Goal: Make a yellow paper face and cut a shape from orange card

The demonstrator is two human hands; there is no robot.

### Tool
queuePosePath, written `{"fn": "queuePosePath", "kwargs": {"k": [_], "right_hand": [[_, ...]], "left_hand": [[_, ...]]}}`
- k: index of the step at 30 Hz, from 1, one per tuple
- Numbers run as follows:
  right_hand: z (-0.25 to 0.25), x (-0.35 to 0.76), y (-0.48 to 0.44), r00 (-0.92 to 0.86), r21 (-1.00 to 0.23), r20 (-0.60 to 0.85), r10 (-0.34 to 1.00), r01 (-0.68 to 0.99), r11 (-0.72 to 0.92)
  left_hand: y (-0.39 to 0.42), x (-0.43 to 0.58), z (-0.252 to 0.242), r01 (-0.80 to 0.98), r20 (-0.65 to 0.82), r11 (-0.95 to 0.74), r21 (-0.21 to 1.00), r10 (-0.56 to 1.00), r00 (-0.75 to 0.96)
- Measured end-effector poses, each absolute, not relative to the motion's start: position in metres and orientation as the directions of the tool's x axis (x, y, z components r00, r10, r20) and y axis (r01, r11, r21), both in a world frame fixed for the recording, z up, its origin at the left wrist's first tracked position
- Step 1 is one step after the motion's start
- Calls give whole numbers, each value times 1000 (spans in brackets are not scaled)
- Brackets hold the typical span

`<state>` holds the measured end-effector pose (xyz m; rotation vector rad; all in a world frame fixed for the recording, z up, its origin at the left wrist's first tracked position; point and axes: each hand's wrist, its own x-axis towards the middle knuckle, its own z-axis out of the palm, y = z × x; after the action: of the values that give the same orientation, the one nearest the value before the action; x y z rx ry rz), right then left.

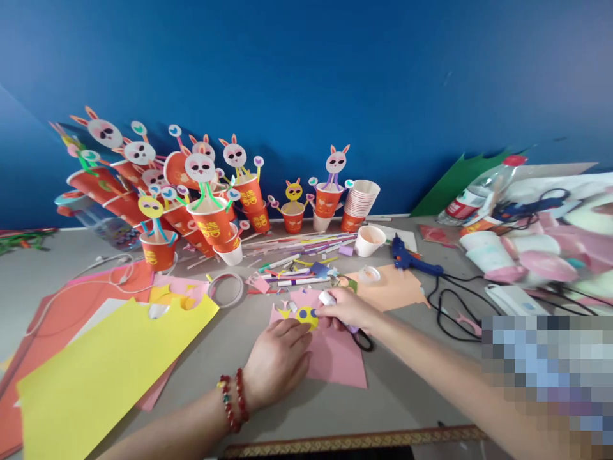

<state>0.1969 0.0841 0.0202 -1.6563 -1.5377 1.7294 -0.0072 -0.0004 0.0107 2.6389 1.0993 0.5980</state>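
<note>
My left hand (281,361) lies flat on a pink sheet of paper (342,364), with its fingertips at the lower edge of a yellow paper disc. The disc (301,313) bears two blue round spots. At its right side, my right hand (345,309) is closed around a small object with a blocky white end (327,298); the fingers hide most of it, so its kind is unclear. From under that hand a black loop (365,342) and a purple part stick out, perhaps scissors. Small yellow paper scraps (284,313) lie just left of the disc.
Orange cups (205,227) with paper rabbit faces stand along the blue wall, near stacked cups (363,198). Markers (297,281) and paper strips lie behind the hands. A blue glue gun (414,260) with a black cord is at right, yellow paper (115,377) at left.
</note>
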Motion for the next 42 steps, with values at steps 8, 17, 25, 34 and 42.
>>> {"fn": "queuePosePath", "kwargs": {"k": [8, 17, 25, 34, 42], "right_hand": [[26, 191, 95, -295, -747, -635, 714, 469, -471], [28, 188, 98, -302, -732, -654, 694, 486, -478], [20, 189, 100, -306, -733, -647, 698, 503, -459], [20, 188, 99, -292, -733, -626, 723, 537, -418], [12, 189, 100, -297, -731, -607, 738, 573, -371]], "left_hand": [[-2, -7, 11, 640, 208, -688, 342, 720, 662], [-4, -7, 9, 649, 205, -691, 319, 719, 664], [-3, -5, 6, 664, 216, -675, 321, 735, 643], [-3, -6, 10, 653, 213, -674, 345, 734, 645], [-2, -7, 9, 646, 217, -675, 356, 732, 645]]}}
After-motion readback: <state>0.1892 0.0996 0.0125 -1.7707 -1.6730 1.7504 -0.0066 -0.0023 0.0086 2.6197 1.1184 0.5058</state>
